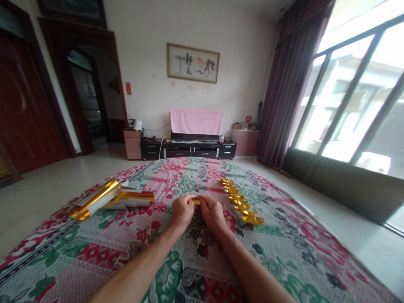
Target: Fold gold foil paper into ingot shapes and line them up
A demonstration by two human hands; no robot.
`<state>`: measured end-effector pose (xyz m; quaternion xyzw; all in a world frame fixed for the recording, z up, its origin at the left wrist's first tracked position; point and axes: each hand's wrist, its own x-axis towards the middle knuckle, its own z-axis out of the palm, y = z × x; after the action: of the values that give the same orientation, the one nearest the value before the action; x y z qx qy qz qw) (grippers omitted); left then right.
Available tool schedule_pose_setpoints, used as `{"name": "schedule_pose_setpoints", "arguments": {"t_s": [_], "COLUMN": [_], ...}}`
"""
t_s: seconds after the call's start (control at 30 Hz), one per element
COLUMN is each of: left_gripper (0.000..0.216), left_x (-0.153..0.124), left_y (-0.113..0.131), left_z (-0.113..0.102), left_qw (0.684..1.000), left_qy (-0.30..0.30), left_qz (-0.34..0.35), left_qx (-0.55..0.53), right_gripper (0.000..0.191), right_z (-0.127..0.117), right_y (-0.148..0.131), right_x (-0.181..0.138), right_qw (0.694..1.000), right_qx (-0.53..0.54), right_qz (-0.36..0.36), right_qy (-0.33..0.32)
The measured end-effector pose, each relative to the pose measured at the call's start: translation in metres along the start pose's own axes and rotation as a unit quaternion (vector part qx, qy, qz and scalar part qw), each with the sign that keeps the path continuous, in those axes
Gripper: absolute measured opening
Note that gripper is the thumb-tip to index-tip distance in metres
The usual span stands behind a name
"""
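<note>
Between my two hands, above the middle of the patterned tablecloth [176,261], is a small piece of folded gold foil paper [197,201]. My left hand [183,211] pinches its left end, and my right hand [213,211] pinches the right end. Most of the piece is hidden behind fingers and thumbs. To the right of my right hand, several folded gold paper ingots [242,207] stand in a slanting row. Left of my left hand lie curled sheets of gold foil paper [132,198], gold and white sides showing, one roll [97,200] resting partly against another.
Beyond the table's far edge stands a low black TV cabinet [192,149] with a pink cloth [197,120] draped over what stands on it. A framed picture [193,63] hangs on the wall. Doors are at left; a purple curtain [284,84] and windows at right.
</note>
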<state>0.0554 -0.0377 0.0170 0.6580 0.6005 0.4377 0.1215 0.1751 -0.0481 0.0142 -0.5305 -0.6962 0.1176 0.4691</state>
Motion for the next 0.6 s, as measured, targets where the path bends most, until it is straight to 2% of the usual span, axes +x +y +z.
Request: {"name": "schedule_pose_setpoints", "arguments": {"t_s": [0.3,0.6], "left_gripper": [0.03,0.03], "left_x": [-0.0003,-0.0002], "left_y": [0.0026,-0.0012], "left_z": [-0.0016,-0.0005], "left_qw": [1.0,1.0], "left_qy": [-0.004,-0.017], "left_qz": [-0.009,0.022], "left_qx": [-0.012,-0.009], "right_gripper": [0.032,0.031], "right_z": [0.0012,-0.0008], "right_y": [0.003,0.0001], "right_x": [-0.0001,0.001], "right_qw": [1.0,1.0], "right_qx": [0.011,0.009], "right_qz": [0.01,0.018], "right_qy": [0.0,0.004]}}
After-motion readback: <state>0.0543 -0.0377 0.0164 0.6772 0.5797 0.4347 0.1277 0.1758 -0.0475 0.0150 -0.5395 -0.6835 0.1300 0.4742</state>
